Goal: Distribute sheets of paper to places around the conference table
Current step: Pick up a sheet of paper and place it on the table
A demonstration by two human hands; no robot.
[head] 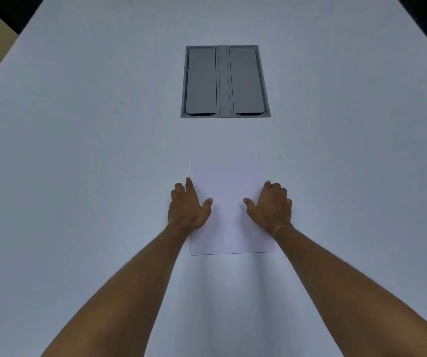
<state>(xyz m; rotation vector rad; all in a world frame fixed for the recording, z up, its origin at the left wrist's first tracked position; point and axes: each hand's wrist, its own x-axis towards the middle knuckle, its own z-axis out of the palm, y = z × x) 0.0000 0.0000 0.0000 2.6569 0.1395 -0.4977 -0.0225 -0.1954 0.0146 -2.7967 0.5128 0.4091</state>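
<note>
white table (pixel 78 150), grey hatch (pixel 225 81), dim corners

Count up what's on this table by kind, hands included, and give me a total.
Paper: 1 visible, sheet or stack unclear
Grey hatch in the table: 1
Hands: 2, left hand, right hand
Total: 4

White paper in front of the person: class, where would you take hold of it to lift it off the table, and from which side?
Probably at a long side edge of the white paper, coming in from left and right. It lies flat on the conference table, so fingertips must slide under an edge. The left hand and right hand already rest at those edges.
</note>
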